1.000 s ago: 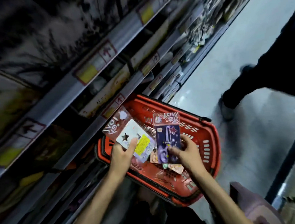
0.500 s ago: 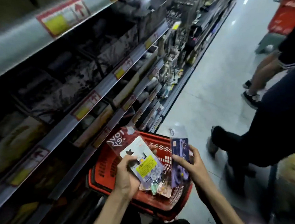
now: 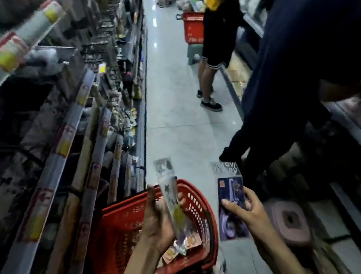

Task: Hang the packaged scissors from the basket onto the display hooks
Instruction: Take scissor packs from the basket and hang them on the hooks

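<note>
Red slatted plastic shopping basket (image 3: 121, 225) low in the near centre, set against the foot of the left shelving. Above it, left hand (image 3: 158, 220), fingers and thumb curled round a clear plastic scissors pack with a yellow label (image 3: 168, 189), upright and turned almost edge-on, top end rising past the basket's far rim. Just below that hand, more packs with peach and pale-green parts (image 3: 183, 244) over the basket's floor; held or lying loose, cannot tell. Right of the basket, right hand (image 3: 243, 209), thumb across the front and fingers curled behind a dark blue and purple carded scissors pack (image 3: 230, 189), upright, out over the floor beyond the basket's right rim. The two held packs apart from each other. Along the left, long grey metal shelves with red-and-yellow price strips (image 3: 71, 132), blurred, running far down the aisle. Pale glossy floor tiles (image 3: 173, 115) in the middle. Near right, a person in dark navy clothes (image 3: 289, 74); farther off, a person in black shorts and dark shoes (image 3: 215, 36) beside a second red basket (image 3: 192, 27).
</note>
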{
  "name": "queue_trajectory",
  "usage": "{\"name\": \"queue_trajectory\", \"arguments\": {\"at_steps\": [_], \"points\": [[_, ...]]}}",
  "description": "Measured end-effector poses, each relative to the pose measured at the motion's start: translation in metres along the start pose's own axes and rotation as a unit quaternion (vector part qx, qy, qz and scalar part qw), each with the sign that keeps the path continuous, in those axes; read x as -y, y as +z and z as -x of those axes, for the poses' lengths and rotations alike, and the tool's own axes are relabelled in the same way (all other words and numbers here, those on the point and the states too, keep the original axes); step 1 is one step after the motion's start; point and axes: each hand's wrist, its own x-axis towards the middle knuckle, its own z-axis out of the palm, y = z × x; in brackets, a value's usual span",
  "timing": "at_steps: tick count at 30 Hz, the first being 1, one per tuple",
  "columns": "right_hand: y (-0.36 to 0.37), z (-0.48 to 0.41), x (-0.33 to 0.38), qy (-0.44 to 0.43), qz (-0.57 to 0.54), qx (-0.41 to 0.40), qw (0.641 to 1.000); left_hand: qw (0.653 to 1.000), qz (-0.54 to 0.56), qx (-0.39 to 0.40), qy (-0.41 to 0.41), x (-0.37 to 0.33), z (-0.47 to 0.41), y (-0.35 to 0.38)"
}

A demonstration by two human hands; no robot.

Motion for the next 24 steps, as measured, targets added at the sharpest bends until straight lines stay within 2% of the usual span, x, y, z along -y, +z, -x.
{"name": "queue_trajectory", "arguments": {"at_steps": [6, 9, 13, 18, 24], "points": [[-0.025, 0.04, -0.01, -0.022, -0.028, -0.116, 0.993, 0.994, -0.073, 0.039, -0.066, 0.025, -0.01, 0.029], [-0.044, 0.065, -0.014, -0.034, -0.039, -0.165, 0.985, 0.983, -0.168, 0.052, -0.056, 0.054, -0.013, 0.045], [-0.07, 0.103, -0.021, -0.047, -0.057, -0.215, 0.974, 0.973, -0.215, 0.059, -0.056, 0.089, -0.012, 0.051], [-0.11, 0.166, -0.038, -0.057, -0.064, -0.299, 0.95, 0.935, -0.325, 0.104, -0.098, 0.143, 0.018, 0.073], [-0.171, 0.267, -0.083, -0.047, -0.065, -0.434, 0.897, 0.883, -0.42, 0.159, -0.136, 0.233, 0.065, 0.097]]}}
